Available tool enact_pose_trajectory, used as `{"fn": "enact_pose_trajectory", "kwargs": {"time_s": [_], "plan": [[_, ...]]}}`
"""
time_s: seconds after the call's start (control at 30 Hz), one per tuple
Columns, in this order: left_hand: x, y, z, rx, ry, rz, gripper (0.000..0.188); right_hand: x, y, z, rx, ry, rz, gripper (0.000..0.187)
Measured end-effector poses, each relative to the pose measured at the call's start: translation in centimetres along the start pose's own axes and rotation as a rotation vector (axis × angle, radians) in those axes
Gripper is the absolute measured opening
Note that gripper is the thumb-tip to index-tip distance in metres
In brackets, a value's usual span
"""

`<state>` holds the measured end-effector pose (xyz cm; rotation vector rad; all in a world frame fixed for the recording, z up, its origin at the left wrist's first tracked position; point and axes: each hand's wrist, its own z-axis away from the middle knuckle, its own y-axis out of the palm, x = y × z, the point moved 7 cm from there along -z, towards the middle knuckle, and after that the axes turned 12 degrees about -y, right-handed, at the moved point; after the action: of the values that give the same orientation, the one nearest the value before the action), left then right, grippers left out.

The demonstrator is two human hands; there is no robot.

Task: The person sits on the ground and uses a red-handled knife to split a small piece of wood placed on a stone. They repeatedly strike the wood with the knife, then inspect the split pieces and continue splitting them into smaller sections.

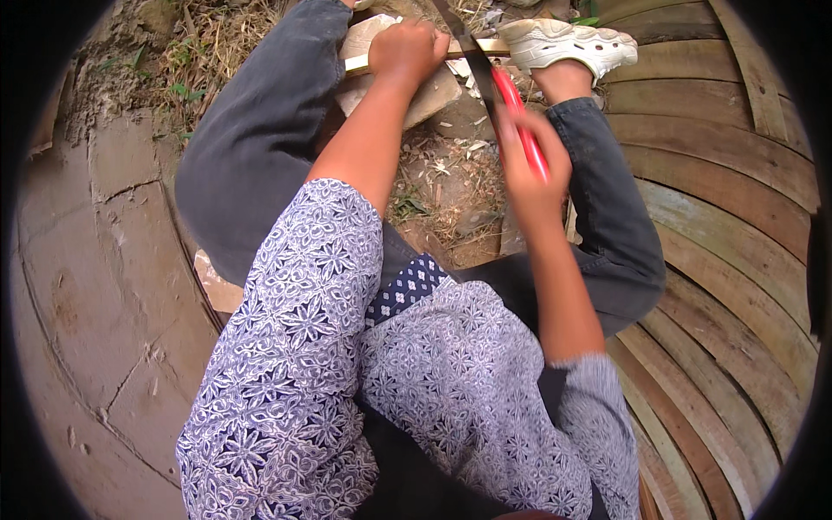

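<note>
My left hand [403, 54] is closed around a pale strip of wood or bamboo [357, 63], which lies across a light stone block [432, 100]. The strip's far end [492, 47] comes out to the right of my fist, close to my white shoe. My right hand [536, 156], smeared by motion, is wrapped around the red handle [511, 94] of a long-bladed knife [472, 59]. Its dark blade slants up and left, passing over the strip just right of my left hand. The blade's tip runs out of the top of the picture.
Pale shavings [442, 166] and dry grass are scattered on the ground between my legs. My white shoe [568, 45] stands near the blade. Wooden planks [702, 165] line the right side. Cracked grey-brown paving [113, 269] spreads on the left.
</note>
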<state>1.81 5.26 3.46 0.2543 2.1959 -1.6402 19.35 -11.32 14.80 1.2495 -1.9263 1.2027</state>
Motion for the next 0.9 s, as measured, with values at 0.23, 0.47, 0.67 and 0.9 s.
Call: {"fn": "enact_pose_trajectory", "kwargs": {"time_s": [0.23,0.47,0.67,0.9], "plan": [[-1.2,0.3,-1.0,0.128,-0.044,-0.026,0.038,-4.2,2.7,0.5,-0.043,0.061,-0.053,0.016],[0.0,-0.8,-0.9,0.169,-0.075,-0.028,0.041,-4.4,3.5,1.4,0.009,0.169,-0.13,0.018],[0.6,-0.4,-0.7,0.166,-0.079,-0.043,0.045,-4.5,3.6,2.2,-0.003,0.169,-0.09,0.019],[0.3,-0.4,-1.6,0.269,-0.127,-0.012,0.042,-6.7,2.9,2.2,-0.006,0.085,-0.112,0.021]]}}
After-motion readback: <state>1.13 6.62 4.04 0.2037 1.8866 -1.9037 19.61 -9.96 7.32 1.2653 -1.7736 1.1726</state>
